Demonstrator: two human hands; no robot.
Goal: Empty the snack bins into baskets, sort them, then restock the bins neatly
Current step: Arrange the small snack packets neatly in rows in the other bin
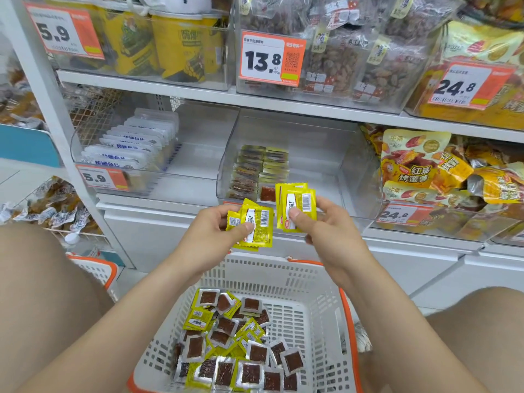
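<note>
Holding yellow snack packets in both hands, the person crouches before the shelf (pixel 198 90), and restocking looks to be the step in hand. The left hand (pixel 215 231) pinches the left stack (pixel 256 226) between thumb and curled fingers, its packets fanned and tilted a little to the right. The right hand (pixel 326 231) pinches the right stack (pixel 296 207) the same way, thumb on the near face, with the long axis upright and the barcodes facing near.

The clear bin (pixel 317 165) lies just beyond and slightly above both hands. The right stack is the nearer one, its top edge overlapping the bin's front lip in this view. Inside, neat rows of packets (pixel 259 171) stand along the bin's left side. Below the hands, the white basket (pixel 272 268) holds a loose heap of packets (pixel 235 341).

The coming move probably carries the right stack forward, kept upright, to join those rows.
</note>
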